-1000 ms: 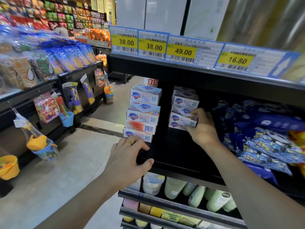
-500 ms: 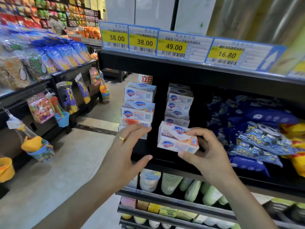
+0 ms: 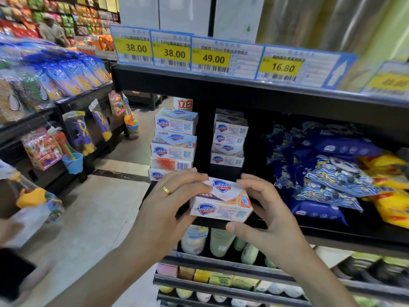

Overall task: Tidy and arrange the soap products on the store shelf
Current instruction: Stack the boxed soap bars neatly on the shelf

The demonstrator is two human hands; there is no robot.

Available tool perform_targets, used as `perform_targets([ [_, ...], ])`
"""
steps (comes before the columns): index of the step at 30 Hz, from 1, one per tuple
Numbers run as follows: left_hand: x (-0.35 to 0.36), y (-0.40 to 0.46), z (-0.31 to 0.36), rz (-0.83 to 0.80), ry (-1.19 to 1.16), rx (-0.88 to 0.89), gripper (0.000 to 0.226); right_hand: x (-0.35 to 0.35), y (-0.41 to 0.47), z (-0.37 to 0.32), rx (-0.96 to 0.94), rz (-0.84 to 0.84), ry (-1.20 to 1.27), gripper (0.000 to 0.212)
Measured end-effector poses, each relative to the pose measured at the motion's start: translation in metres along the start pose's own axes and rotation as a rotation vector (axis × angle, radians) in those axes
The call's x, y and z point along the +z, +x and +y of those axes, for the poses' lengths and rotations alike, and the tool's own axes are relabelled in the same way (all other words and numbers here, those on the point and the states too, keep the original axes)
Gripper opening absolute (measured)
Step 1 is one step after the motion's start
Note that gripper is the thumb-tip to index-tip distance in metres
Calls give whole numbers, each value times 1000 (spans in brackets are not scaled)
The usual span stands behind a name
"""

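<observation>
Far left of the hands: hanging toy packs [image 3: 42,149] and a blue bucket [image 3: 72,162] on the neighbouring rack, well apart from the work.

Left hand [image 3: 164,209]: gold ring [image 3: 167,189] on one finger, fingers curled over the top left edge of the soap box [image 3: 221,201], thumb hidden under it. Clamped on the box.

Just above and behind the left hand: left soap stack [image 3: 173,142], boxes piled flat, one orange barcode side [image 3: 171,163] facing out, lowest box partly hidden by the fingers.

Soap box between both hands, held level at the front edge of the black shelf [image 3: 332,234], Safeguard logo on top and front faces. Touching the shelf or not: cannot tell.

Above the right hand: right soap stack [image 3: 229,142], set further back than the left one.

Right hand [image 3: 267,216]: fingers wrapped round the right end of the box, thumb under the front lower edge. Also clamped on it.

Right of the right hand: blue soft packs [image 3: 327,180], then yellow packs [image 3: 389,196], heaped loosely.

Above both hands: price tags [image 3: 213,57] on the upper shelf lip. Below the hands: pale bottles [image 3: 221,241].
</observation>
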State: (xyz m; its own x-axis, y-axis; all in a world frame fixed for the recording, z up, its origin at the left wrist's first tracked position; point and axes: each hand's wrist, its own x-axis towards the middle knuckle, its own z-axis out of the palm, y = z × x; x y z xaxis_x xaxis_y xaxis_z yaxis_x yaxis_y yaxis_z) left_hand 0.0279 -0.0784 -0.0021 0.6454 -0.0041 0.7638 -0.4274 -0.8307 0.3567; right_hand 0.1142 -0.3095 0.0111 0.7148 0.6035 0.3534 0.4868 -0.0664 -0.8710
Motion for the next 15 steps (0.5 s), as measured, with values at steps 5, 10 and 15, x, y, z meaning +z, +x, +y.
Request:
perform_targets([
  [5, -6, 2, 4, -84, -245, -253, 39, 1, -2, -4, 13, 15, -14, 83],
  [10, -8, 3, 2, -188, -468, -457, 37, 3, -2, -7, -23, 16, -29, 87],
  [15, -11, 8, 4, -257, -640, -610, 35, 6, -2, -10, -93, -24, -55, 86],
])
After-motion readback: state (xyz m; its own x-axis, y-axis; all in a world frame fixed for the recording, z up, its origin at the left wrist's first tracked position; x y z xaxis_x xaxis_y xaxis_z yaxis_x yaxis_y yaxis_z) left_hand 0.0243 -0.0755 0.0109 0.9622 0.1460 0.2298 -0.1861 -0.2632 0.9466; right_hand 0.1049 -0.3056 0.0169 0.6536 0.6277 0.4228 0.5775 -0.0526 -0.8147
